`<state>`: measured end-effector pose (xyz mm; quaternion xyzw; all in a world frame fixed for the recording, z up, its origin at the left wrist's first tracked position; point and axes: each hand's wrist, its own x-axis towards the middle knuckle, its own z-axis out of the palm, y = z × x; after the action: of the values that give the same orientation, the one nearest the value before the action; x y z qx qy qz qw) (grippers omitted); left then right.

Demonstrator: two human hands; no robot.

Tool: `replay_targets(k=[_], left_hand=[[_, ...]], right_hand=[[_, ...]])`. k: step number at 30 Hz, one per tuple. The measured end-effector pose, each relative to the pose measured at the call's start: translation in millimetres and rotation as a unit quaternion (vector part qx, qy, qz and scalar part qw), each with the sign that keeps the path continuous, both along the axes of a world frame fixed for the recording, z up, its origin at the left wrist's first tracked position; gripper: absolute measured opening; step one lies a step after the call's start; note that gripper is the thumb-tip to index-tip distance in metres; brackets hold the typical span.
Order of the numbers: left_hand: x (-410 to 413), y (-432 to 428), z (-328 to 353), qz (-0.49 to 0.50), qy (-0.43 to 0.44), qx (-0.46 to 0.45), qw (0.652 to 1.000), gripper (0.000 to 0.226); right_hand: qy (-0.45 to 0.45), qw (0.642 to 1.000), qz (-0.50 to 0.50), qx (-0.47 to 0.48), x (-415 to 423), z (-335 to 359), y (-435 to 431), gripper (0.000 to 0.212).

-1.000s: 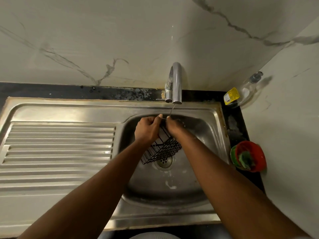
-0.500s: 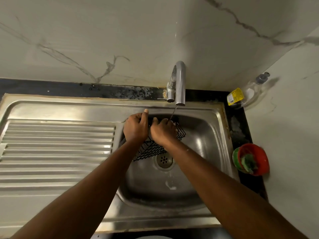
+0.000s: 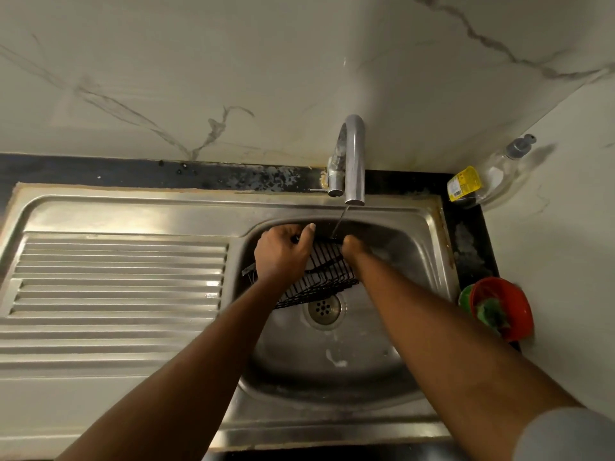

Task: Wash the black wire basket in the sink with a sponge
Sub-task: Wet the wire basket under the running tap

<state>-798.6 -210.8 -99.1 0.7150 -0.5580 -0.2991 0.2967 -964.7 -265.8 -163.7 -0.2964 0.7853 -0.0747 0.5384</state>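
Your left hand grips the near-left part of the rim of the black wire basket, fingers wrapped over the wire and thumb sticking up toward the tap. Your right hand is curled on the rim's right end, with its fingertips hidden behind the knuckles. Between the two hands the basket hangs tipped inside the sink, its rim high at the back and its lower edge just above the drain, its long side running left to right across the bowl. A thin stream from the faucet lands on the rim between your hands. Neither hand holds a sponge. The only scrubber in sight is the green one in the red bowl on the counter, well to the right of the basket, so your right hand is the nearer one to fetch it while the left carries the basket alone.
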Motion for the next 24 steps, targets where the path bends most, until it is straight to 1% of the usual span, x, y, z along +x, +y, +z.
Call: replay_targets(k=[1,2,3,4,6,7,9,11,12,13,15,17,20,22,24], left_hand=[[-2,0,1,-0.014,-0.004,0.000,1.000,0.039],[-3,0,2,-0.024,-0.006,-0.001,1.000,0.037],[-3,0,3,-0.029,-0.009,-0.004,1.000,0.034],[-2,-1,5,-0.028,-0.012,-0.007,1.000,0.034],[3,-3,4,-0.015,-0.006,-0.001,1.000,0.041],[8,-3,1,-0.003,0.013,0.005,1.000,0.045],[17,-3,-5,0.014,0.080,0.012,0.997,0.046],[22,2,-10,0.023,0.127,0.012,0.992,0.036],[24,5,-11,0.023,0.134,0.018,0.991,0.032],[27,7,-14,0.023,0.135,0.028,0.990,0.031],[34,12,-20,0.022,0.119,0.051,0.991,0.046],[39,16,-28,0.015,0.090,0.076,0.993,0.057],[40,24,-37,-0.033,0.050,0.083,0.995,0.060],[39,29,-40,-0.057,0.026,0.074,0.995,0.062],[39,27,-43,-0.078,0.002,0.069,0.995,0.061]], right_hand=[[-0.011,0.999,-0.035,0.005,-6,-10,4,0.047],[-0.023,0.998,-0.056,0.000,-13,-26,6,0.057],[-0.032,0.997,-0.064,-0.006,-16,-30,10,0.066],[-0.039,0.997,-0.072,-0.012,-18,-31,13,0.072],[-0.050,0.996,-0.076,-0.018,-19,-10,19,0.072],[-0.053,0.995,-0.081,-0.030,-18,5,20,0.072],[-0.048,0.996,-0.060,-0.036,-25,8,19,0.076],[-0.043,0.996,-0.059,-0.041,-30,6,17,0.082],[-0.038,0.995,-0.074,-0.049,-32,3,15,0.084],[-0.029,0.994,-0.089,-0.063,-33,4,13,0.081],[0.025,0.990,-0.095,-0.104,-33,13,7,0.066],[0.087,0.985,-0.048,-0.144,-31,30,0,0.057],[0.157,0.965,0.028,-0.206,-19,56,-4,0.053],[0.185,0.955,0.044,-0.229,-8,71,-4,0.050],[0.224,0.944,0.063,-0.235,2,78,-7,0.053]])
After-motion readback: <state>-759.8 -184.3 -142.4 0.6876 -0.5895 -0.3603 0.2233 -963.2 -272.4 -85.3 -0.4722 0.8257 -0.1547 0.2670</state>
